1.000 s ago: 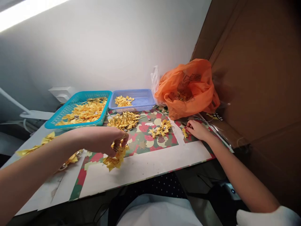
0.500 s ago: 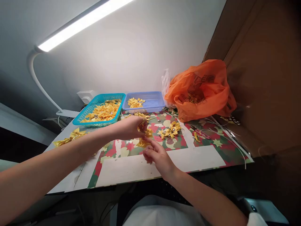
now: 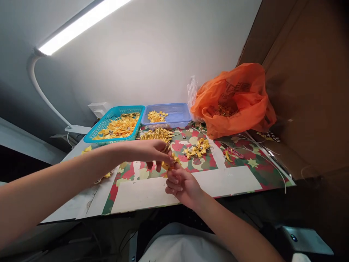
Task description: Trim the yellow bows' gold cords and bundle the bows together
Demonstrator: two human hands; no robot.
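Observation:
My left hand [image 3: 152, 151] reaches over from the left, its thumb and forefinger pinched on the gold ribbon bow [image 3: 174, 159]. From below, my right hand [image 3: 187, 187] holds the same bow between thumb and fingertips, its other fingers curled. Part of the bow is hidden behind the fingers. Just beyond my left hand lies a bundle of gold ties [image 3: 158, 134]. Right of both hands is a small heap of gold bows with silver bells [image 3: 197, 149].
A teal basket [image 3: 91, 139] heaped with gold bows and a blue basket [image 3: 177, 118] with fewer stand along the wall. An orange plastic bag [image 3: 237, 100] sits at the back right. Pink-handled scissors [image 3: 236, 153] lie near thin white cords. A lamp [image 3: 81, 27] hangs above.
My left hand has turned and come down nearer the right fingertips, uncovering the bundle of gold ties. My right hand has shifted slightly, its fingers more curled. The view has moved a little.

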